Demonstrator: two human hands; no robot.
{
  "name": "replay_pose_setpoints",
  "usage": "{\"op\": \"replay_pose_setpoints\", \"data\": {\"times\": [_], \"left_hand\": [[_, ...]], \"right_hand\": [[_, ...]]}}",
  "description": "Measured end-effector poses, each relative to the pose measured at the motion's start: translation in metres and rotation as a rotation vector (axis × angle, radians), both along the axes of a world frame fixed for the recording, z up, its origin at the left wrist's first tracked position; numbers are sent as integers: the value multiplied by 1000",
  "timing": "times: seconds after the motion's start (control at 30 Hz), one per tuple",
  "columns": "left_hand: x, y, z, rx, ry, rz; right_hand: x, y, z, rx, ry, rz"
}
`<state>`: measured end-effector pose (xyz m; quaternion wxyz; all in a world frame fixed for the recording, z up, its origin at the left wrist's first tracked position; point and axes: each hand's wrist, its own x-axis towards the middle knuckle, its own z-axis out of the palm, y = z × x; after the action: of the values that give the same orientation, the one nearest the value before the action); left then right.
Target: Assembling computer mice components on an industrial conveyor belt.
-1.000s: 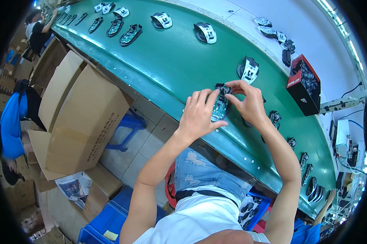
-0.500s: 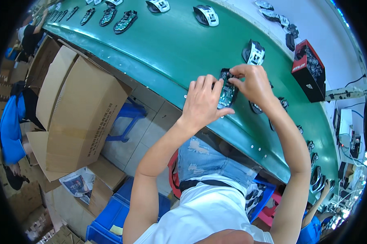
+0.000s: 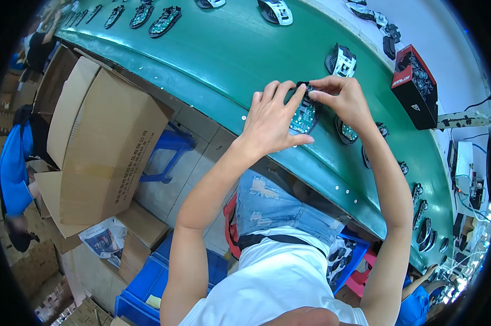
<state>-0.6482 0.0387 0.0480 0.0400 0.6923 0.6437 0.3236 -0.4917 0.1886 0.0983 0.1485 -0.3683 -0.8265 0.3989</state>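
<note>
A half-built computer mouse [image 3: 304,118], its green circuit board exposed on a black base, lies on the green bench in front of me. My left hand [image 3: 268,118] steadies it from the left, fingers bent over its side and far end, thumb stretched past its near end. At the far end, my right hand [image 3: 344,99] has its thumb and forefinger pinched together close to the left fingertips; whatever is between them is too small to make out. Just right of my right wrist sits another open mouse base [image 3: 345,130]. Beyond my hands rests a white-and-black mouse shell [image 3: 341,61].
More open mouse bases line the green bench [image 3: 218,70] to the far left and down the right. A black-and-red box [image 3: 416,89] of small parts stands at the back right. Left of me are a large cardboard box [image 3: 107,146] and a blue stool [image 3: 169,152]. Other people work nearby.
The mouse base and both hands have shifted slightly away from me. My left fingers now reach further over its far end, and the right hand still pinches there.
</note>
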Motion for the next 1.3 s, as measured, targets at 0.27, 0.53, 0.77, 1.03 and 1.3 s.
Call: {"op": "replay_pose_setpoints", "data": {"times": [0.27,0.53,0.77,1.03,1.3], "left_hand": [[0,1,2,-43,27,-28],[10,-2,2,30,88,66],[10,-11,0,94,-66,138],[6,-7,20,33,-94,-1],[10,-2,13,140,-172,16]], "right_hand": [[3,-18,-4,520,70,73],[0,-8,13,539,-49,170],[-29,95,50,677,-418,-63],[-30,84,-11,471,-614,-170],[25,101,12,-76,316,-302]]}}
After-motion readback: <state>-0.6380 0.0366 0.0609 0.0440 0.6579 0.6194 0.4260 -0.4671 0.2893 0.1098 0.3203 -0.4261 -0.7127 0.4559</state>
